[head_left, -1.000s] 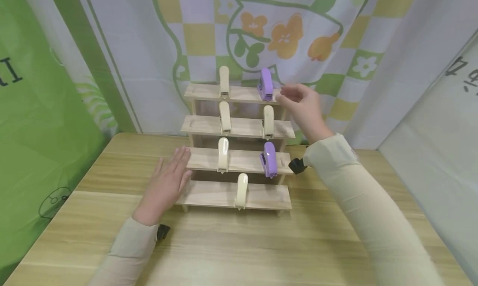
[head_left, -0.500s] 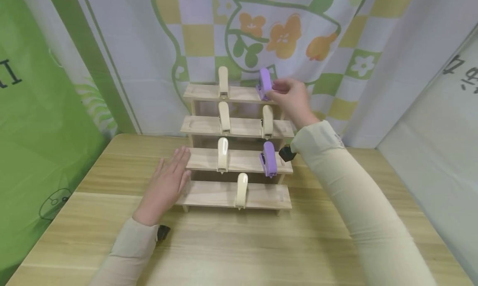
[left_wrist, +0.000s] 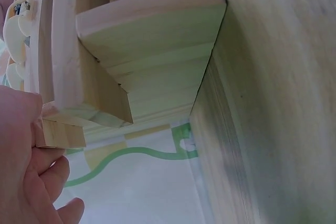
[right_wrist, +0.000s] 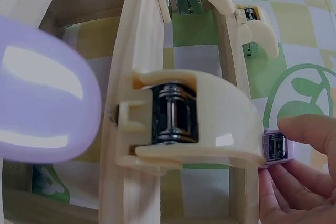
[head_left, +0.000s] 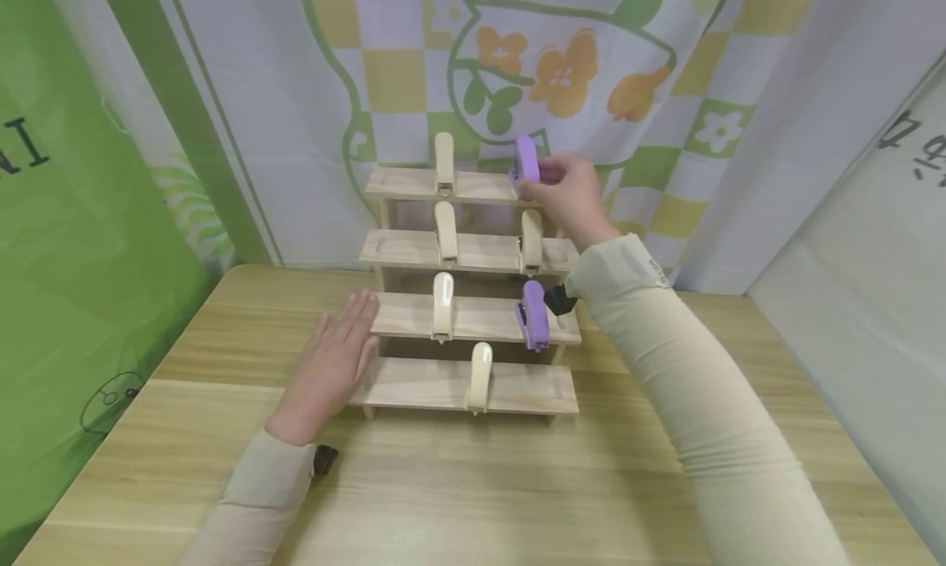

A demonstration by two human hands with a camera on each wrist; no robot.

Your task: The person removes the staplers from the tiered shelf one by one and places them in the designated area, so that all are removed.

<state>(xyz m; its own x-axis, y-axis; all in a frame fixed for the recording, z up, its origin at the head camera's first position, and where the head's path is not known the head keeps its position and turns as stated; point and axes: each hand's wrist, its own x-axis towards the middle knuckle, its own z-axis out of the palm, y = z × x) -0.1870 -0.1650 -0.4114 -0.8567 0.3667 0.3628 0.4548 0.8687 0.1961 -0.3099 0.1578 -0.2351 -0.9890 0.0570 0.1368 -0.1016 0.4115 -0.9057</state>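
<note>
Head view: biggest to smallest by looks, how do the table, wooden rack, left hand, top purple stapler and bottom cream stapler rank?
1. Table
2. Wooden rack
3. Left hand
Unsure: top purple stapler and bottom cream stapler look close, and the right hand partly covers the purple one.
</note>
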